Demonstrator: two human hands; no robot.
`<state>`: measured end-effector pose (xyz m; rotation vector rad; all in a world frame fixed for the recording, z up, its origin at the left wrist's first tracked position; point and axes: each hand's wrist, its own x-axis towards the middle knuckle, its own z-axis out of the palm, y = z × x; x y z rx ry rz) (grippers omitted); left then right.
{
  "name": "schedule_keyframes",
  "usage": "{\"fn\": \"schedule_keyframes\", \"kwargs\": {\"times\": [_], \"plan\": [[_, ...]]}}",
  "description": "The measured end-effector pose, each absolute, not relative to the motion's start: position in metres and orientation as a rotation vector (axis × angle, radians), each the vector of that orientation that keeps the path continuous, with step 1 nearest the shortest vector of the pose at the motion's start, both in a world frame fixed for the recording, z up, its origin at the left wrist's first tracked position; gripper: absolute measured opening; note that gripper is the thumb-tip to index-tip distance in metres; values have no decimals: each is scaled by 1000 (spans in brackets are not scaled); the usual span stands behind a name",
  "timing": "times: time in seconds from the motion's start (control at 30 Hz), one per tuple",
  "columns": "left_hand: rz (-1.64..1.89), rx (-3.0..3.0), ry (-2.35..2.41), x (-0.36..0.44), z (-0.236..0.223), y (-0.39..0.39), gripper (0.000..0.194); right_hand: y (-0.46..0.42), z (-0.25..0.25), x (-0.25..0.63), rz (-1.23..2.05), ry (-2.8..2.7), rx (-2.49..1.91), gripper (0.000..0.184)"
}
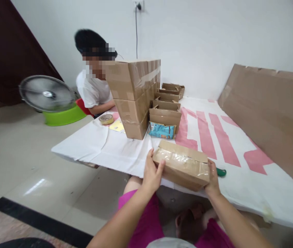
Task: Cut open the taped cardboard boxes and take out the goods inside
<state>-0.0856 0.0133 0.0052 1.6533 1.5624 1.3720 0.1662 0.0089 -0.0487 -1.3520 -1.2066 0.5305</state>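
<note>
A small brown cardboard box [182,164], taped along its top with clear tape, sits at the near edge of the white table cover [239,179]. My left hand [152,174] clasps its left end, fingers curled over the top. At the other end, my right hand [213,181] presses against the box's right side. A green-handled tool [221,172] lies just right of my right hand, partly hidden behind it.
A tall stack of taped boxes [136,96] stands mid-table, with a row of open boxes [165,110] and a blue packet [162,131] beside it. A tape roll [106,119] lies at the far left. Another person [93,86] sits behind. Cardboard sheets [272,113] lean at the right; a fan [45,93] stands left.
</note>
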Motion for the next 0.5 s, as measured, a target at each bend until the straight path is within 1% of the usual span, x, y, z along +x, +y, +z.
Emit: {"fn": "schedule_keyframes", "kwargs": {"times": [0.07, 0.13, 0.23, 0.3, 0.33, 0.43, 0.5], "plan": [[1351, 1779, 1482, -72, 5, 5, 64, -3, -47, 187, 547, -1145, -1389, 44], [1319, 1879, 1419, -68, 5, 2, 55, -12, -45, 210, 505, -1149, -1444, 40], [1277, 1951, 1396, -69, 5, 4, 42, -18, -46, 246, 212, -1375, -1600, 35], [1314, 1981, 1389, -71, 3, 7, 42, -20, -51, 266, -4, -1598, -1705, 35], [1352, 1998, 1379, -71, 2, 8, 42, -21, -55, 274, -62, -1690, -1743, 37], [1481, 2060, 1308, -72, -5, 12, 42, -22, -64, 284, -140, -1832, -1859, 42], [1541, 2098, 1237, -72, -9, 15, 41, -20, -65, 285, -170, -1841, -1934, 41]]}}
